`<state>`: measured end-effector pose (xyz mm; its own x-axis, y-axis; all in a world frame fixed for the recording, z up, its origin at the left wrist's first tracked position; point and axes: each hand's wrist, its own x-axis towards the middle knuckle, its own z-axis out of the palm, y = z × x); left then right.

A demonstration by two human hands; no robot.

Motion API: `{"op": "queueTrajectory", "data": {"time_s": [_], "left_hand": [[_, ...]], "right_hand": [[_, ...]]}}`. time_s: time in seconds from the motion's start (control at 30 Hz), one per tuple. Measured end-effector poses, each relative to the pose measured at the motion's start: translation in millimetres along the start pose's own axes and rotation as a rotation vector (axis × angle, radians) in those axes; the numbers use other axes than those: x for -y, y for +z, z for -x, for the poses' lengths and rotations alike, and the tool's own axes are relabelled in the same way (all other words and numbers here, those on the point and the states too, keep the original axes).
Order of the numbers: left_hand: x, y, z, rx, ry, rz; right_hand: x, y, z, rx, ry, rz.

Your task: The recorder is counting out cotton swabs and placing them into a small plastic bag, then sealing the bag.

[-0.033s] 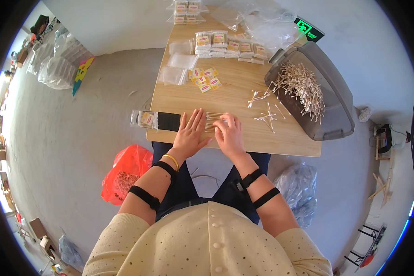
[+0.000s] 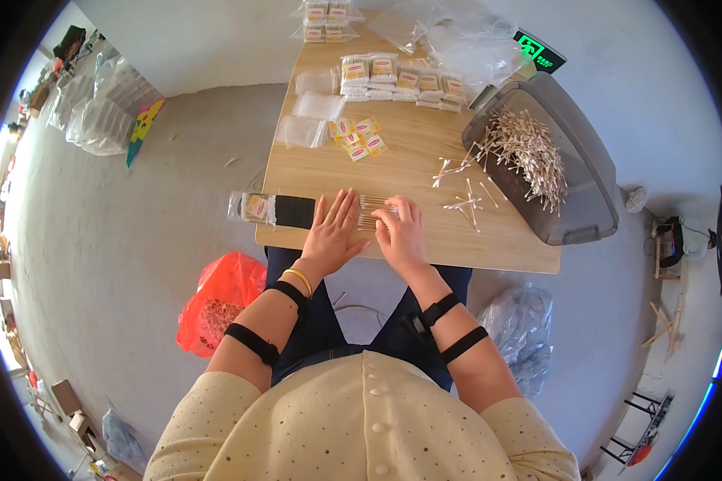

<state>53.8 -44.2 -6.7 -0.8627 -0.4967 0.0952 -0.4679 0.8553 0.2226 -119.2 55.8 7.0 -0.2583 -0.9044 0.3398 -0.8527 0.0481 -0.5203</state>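
A row of cotton swabs [image 2: 371, 203] lies side by side on the table between my hands. My left hand [image 2: 333, 236] rests flat, fingers stretched out and together, over the left end of the row. The fingers of my right hand [image 2: 403, 234] are bent, with thumb and fingertips closed about the right ends of the swabs; what lies beneath them is partly hidden. Left of my left hand is a black band or sleeve [image 2: 294, 212], joined to a clear packet of swabs [image 2: 257, 208] with a yellow and white label.
A grey bin [image 2: 590, 160] of loose swabs [image 2: 525, 152] lies tilted at the table's right, with several stray swabs [image 2: 467, 204] before it. Farther back are label cards [image 2: 356, 138], clear bags [image 2: 302, 132] and stacked swab packets [image 2: 381, 69]. A red bag [image 2: 217, 301] sits on the floor, left.
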Motion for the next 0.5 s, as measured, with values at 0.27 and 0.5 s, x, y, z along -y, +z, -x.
{"op": "queueTrajectory", "data": {"time_s": [0.27,0.5], "left_hand": [[0,0,0,0.007,-0.013,0.011],[0,-2,-1,0.002,-0.009,0.068]], "right_hand": [[-2,3,-15,-0.015,0.03,0.058],[-7,11,-24,-0.03,0.017,0.092]]}}
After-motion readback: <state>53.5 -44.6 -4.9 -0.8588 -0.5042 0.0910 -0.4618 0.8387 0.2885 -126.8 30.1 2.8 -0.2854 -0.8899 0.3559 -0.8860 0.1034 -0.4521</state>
